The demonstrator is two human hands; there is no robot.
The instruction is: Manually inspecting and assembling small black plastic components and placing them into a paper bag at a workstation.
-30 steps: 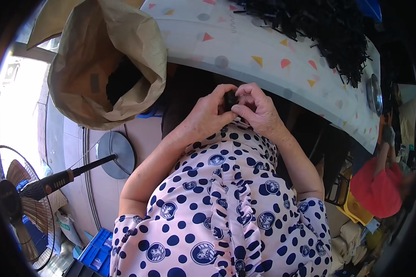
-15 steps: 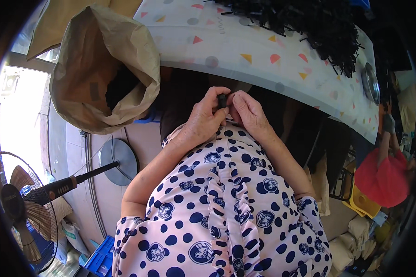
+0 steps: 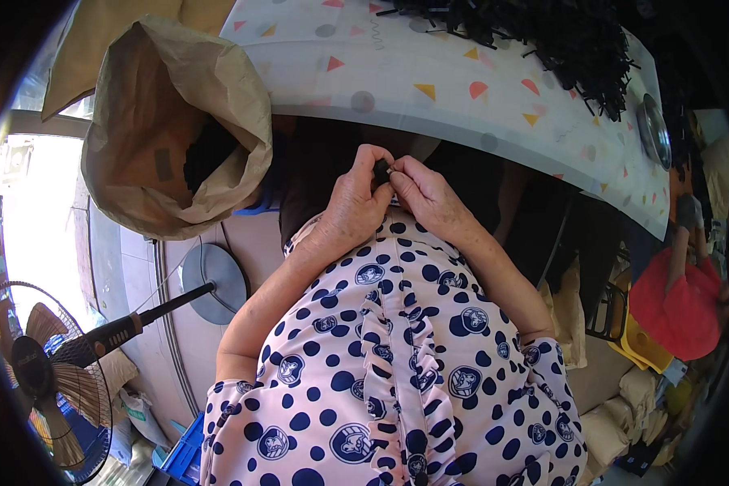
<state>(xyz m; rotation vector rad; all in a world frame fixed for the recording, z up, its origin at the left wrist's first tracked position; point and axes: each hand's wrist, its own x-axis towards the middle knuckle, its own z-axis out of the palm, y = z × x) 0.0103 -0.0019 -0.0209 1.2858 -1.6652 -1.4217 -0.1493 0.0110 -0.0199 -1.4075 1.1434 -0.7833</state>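
Note:
My left hand is closed on a small black piece, mostly hidden by the curled fingers. My right hand meets it at the fingertips, thumb and forefinger pinched at the piece's end, where a tiny pale spot shows. Both hands are in front of my waist, just short of the table edge. On the far right of the table lies a large heap of thin black pieces. To the left stands an open brown paper sack with black pieces inside.
A round metal dish sits at the table's right end. At lower left are a standing fan, its round base and a blue crate. A person in red is at far right, beside a yellow chair.
My right fingertips have come up against the black piece and now pinch at its end; they were slightly apart from it before. The view has shifted a little.

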